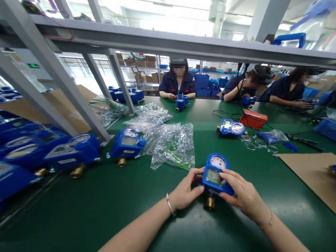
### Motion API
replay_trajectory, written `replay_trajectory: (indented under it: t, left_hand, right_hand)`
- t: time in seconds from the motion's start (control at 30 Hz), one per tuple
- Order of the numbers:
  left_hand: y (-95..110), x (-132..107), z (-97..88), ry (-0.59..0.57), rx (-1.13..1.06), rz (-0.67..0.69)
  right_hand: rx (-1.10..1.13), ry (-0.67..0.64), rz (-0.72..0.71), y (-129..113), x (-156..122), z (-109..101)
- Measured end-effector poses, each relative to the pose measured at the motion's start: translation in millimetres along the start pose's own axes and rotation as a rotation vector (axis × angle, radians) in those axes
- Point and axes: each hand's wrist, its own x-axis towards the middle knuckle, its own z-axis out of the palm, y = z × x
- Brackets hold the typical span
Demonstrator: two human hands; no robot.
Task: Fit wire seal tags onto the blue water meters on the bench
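Observation:
A blue water meter (215, 173) with a round dial, a small screen and a brass fitting at its near end rests on the green table (105, 206). My left hand (187, 189) grips its left side, a bracelet on the wrist. My right hand (243, 195) holds its right side, the thumb lying over the screen cover. Both hands close around the same meter.
A second meter (127, 144) stands left of a heap of clear plastic bags (172, 144). A row of meters (49, 154) fills the left edge under a slanted metal frame (65, 91). Another meter (232, 127), an orange box (253, 119) and cardboard (312, 175) lie right. Three people work opposite.

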Motion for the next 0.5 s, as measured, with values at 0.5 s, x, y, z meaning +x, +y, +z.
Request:
replay_trajectory:
  t: [0.5]
  left_hand:
    - [-74.0,116.5,-135.6,0.369,0.799,-0.714]
  right_hand:
    - [-0.105,0.222,0.243,-36.5,-16.3,13.9]
